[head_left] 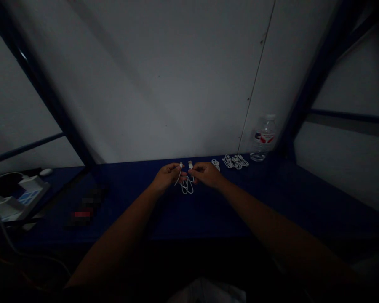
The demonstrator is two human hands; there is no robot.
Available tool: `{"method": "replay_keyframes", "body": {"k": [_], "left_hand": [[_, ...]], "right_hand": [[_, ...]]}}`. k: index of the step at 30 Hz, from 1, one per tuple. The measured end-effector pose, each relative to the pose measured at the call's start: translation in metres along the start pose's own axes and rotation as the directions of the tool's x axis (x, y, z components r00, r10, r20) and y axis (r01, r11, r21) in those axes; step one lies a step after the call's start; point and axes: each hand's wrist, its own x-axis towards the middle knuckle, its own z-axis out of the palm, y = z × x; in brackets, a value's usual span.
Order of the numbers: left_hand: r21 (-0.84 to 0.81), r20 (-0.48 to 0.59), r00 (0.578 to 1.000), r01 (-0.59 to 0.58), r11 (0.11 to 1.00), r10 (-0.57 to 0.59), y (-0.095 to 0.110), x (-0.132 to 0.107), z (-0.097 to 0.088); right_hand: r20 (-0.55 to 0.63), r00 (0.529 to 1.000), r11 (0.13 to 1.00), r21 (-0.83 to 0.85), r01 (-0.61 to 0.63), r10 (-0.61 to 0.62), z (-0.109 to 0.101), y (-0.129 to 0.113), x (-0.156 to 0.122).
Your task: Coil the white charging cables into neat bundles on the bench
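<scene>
Between my two hands is a white USB cable (187,187), its loops hanging below the fingers over the blue surface. My left hand (167,176) is closed on the cable near its small plug, which points up. My right hand (206,173) pinches the other end just below the wider USB plug (190,164), a short way right of the small one. The two plugs stand apart, side by side. Just beyond my right hand lies a small white coiled cable (215,164), partly hidden by the hand.
More white coiled cables (235,162) lie right of my hands by the wall. A clear plastic bottle (262,141) stands upright behind them. On the left are a blurred dark object (86,208) and a white power strip (31,197) with plugs. Blue posts (47,94) frame the surface (252,202).
</scene>
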Motion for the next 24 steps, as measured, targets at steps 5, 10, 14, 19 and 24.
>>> {"method": "replay_keyframes", "body": {"k": [5,10,14,19,24], "left_hand": [[-0.005,0.008,1.0,0.009,1.0,-0.009,0.004,-0.002,0.001],[0.031,-0.037,0.999,0.005,1.0,-0.004,0.004,-0.002,0.004],[0.087,-0.079,0.996,-0.033,0.996,0.04,0.003,-0.002,0.008],[0.156,-0.121,0.987,-0.083,0.984,0.103,0.002,-0.003,0.016],[0.18,-0.121,0.982,-0.121,0.976,0.144,0.003,-0.006,0.023]], "right_hand": [[-0.019,1.0,0.993,-0.118,-0.015,0.013,-0.002,-0.003,-0.001],[0.004,1.0,0.983,-0.183,0.02,-0.02,-0.002,-0.003,0.0],[0.038,0.998,0.992,-0.118,-0.035,0.04,-0.001,0.003,0.003],[0.129,0.983,0.984,0.102,-0.144,0.13,0.002,0.012,0.006],[0.223,0.954,0.912,0.312,-0.266,0.201,0.002,0.016,0.006]]}}
